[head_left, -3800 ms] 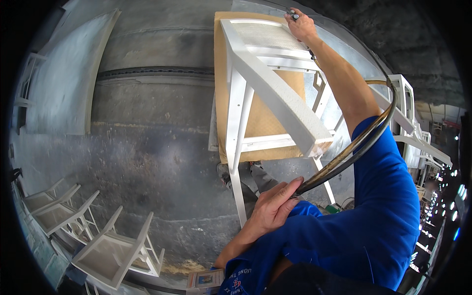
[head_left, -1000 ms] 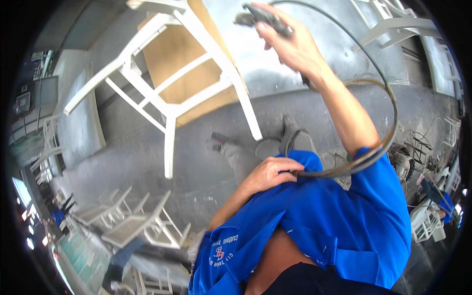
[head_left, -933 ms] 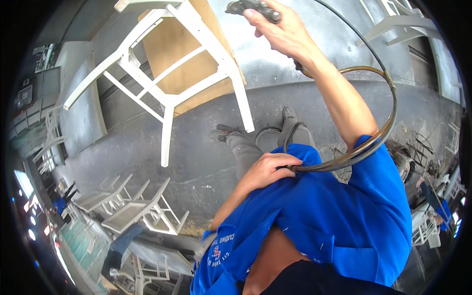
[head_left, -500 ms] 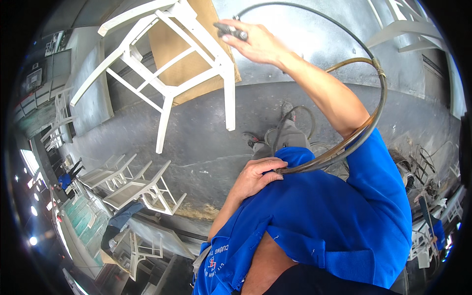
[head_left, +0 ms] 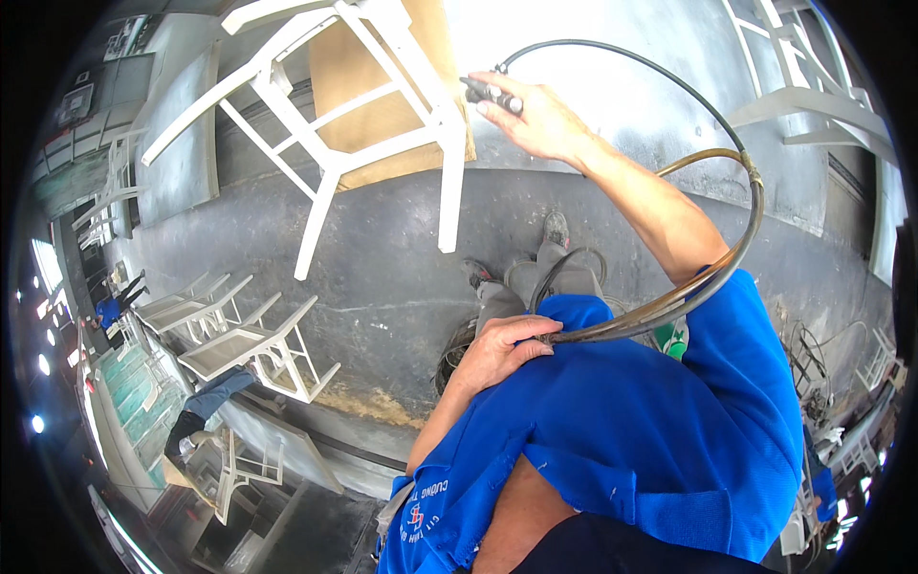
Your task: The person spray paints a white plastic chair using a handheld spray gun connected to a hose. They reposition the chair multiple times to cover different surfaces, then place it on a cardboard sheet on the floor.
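Observation:
My right hand (head_left: pixel 540 124) is closed around a dark spray gun with metal knobs (head_left: pixel 493 96), held out ahead of me. A thin black hose (head_left: pixel 626 55) runs from the gun and curves round to the right. At my waist, my left hand (head_left: pixel 502 352) grips a bundle of hoses (head_left: pixel 660 314), which loops past my right elbow. A white wooden chair frame (head_left: pixel 330 177) stands ahead on the left, its legs toward me. The gun is just right of the frame, apart from it. No spray can be made out against the bright background.
A brown board (head_left: pixel 346 84) is behind the chair frame. More pale chairs (head_left: pixel 229 352) stand at left, others (head_left: pixel 813 100) at far right. Another person in jeans (head_left: pixel 220 387) bends over a chair at lower left. Coiled hoses (head_left: pixel 457 356) lie by my feet.
My right hand with the spray gun has moved right and slightly nearer, away from the chair frame. The view has shifted a little. My left hand keeps its hold on the hoses.

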`<state>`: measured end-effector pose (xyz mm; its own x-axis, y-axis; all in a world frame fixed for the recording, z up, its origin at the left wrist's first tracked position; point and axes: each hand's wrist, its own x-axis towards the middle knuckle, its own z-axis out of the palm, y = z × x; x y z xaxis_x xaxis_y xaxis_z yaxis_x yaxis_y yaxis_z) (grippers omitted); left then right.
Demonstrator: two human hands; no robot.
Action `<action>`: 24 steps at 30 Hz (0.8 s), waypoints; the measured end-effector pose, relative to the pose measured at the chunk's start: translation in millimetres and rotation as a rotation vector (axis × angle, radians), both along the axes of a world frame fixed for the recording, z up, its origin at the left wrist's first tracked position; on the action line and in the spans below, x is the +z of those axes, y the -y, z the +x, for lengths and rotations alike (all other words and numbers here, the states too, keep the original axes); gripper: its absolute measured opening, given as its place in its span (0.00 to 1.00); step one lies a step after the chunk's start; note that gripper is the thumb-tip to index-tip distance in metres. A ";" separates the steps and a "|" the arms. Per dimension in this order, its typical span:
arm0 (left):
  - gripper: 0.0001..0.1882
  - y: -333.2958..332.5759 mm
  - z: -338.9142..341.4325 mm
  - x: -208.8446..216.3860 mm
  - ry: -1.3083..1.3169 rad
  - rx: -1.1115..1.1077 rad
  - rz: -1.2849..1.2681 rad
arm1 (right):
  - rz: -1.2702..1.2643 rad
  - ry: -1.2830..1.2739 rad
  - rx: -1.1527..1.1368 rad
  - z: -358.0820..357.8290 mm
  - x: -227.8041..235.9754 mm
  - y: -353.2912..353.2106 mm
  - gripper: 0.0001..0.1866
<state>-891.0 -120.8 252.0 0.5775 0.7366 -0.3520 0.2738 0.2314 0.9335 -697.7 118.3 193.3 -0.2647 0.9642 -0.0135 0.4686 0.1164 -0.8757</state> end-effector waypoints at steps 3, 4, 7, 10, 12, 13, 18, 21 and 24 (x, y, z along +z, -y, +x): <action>0.18 6.4 1.2 3.0 -0.027 0.034 0.018 | 0.054 -0.074 -0.071 -2.3 25.5 -26.7 0.25; 0.18 8.4 1.9 3.6 -0.031 0.046 0.030 | 0.153 -0.086 -0.119 -5.3 33.7 -33.3 0.25; 0.18 13.4 3.2 4.4 -0.037 0.082 0.069 | 0.296 -0.222 -0.160 -5.9 52.5 -48.3 0.25; 0.18 17.5 3.0 4.7 -0.061 0.096 0.088 | 0.319 -0.416 -0.120 -3.3 58.9 -55.9 0.25; 0.18 20.1 2.9 4.6 -0.070 0.091 0.082 | 0.283 -0.400 -0.075 1.6 55.9 -51.5 0.26; 0.18 21.4 3.0 4.7 -0.066 0.087 0.073 | 0.263 -0.390 -0.052 4.7 52.8 -47.4 0.26; 0.18 27.2 1.9 4.0 -0.065 0.050 0.064 | 0.038 0.003 -0.126 18.7 26.0 5.0 0.25; 0.18 28.7 -3.4 2.0 -0.042 0.008 0.105 | -0.044 -0.016 -0.113 24.1 14.2 41.4 0.26; 0.18 32.3 -13.0 1.2 -0.007 -0.028 0.109 | -0.198 -0.068 -0.157 25.8 17.5 79.4 0.26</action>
<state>-903.9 -153.1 253.2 0.5965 0.7541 -0.2749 0.2851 0.1211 0.9508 -671.9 38.9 210.8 -0.1188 0.9739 -0.1932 0.4063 -0.1299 -0.9045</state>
